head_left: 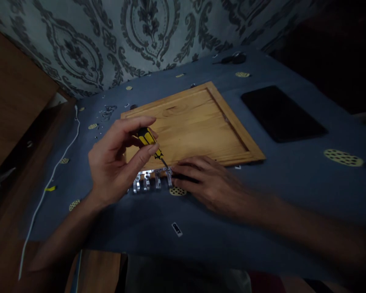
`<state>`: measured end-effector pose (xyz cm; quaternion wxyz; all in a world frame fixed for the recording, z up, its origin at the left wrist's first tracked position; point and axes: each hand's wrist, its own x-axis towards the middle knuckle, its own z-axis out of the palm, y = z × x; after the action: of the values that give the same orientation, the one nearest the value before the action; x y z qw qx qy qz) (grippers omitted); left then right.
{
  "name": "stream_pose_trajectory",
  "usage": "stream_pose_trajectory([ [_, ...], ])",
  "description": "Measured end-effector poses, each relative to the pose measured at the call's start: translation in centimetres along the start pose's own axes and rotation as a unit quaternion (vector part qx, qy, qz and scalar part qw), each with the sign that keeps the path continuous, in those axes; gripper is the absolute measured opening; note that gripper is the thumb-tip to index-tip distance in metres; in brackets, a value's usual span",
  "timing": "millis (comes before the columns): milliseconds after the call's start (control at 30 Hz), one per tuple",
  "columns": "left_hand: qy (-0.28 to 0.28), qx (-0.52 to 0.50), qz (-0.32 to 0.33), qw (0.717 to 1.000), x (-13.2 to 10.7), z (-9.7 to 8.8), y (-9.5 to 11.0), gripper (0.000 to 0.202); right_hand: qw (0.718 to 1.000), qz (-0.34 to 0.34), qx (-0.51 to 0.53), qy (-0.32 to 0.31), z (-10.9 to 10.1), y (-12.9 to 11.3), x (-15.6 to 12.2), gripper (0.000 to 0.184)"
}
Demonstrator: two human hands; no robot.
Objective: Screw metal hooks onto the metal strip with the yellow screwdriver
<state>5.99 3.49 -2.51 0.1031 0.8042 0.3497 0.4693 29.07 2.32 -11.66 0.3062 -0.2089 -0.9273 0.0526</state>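
Observation:
My left hand [112, 158] grips a small yellow-and-black screwdriver [147, 137] by its handle between thumb and fingers. The screwdriver tilts down to the right, its tip at the top of the rightmost metal hook [169, 179]. Several such shiny curved metal hooks [147, 181] line the near edge of a framed wooden panel [183, 130]. From the right, my right hand [210, 183] steadies that rightmost hook, its fingertips closed against it and the panel's edge. The thumb is hidden, and a screw under the tip is too small to make out.
A blue patterned cloth [219, 236] covers the table. To the panel's right lies a black tablet [282, 114]. Small loose metal parts [107, 112] are scattered at the left, near a white cable [53, 173]. A dark tool [233, 59] lies at the back, before the patterned wall [152, 36].

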Motion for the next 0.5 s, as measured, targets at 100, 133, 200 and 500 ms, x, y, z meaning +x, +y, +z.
stream_pose_trajectory([
  [100,-0.002,-0.009,-0.016,1.000,-0.07,0.04,0.15,0.029,1.000,0.007,0.000,0.001,0.14,0.05,-0.06,0.036],
  [133,0.000,-0.010,-0.023,1.000,-0.07,0.05,0.27,0.028,1.000,0.008,0.000,0.003,0.19,0.07,-0.07,0.035],
  [200,0.015,-0.008,-0.030,0.999,-0.04,0.03,0.50,0.028,1.000,0.007,0.000,0.006,0.26,0.11,-0.06,0.035],
  [500,0.045,0.001,-0.025,0.999,-0.06,-0.16,0.50,0.027,1.000,0.003,-0.007,0.005,0.09,0.05,0.07,0.035],
])
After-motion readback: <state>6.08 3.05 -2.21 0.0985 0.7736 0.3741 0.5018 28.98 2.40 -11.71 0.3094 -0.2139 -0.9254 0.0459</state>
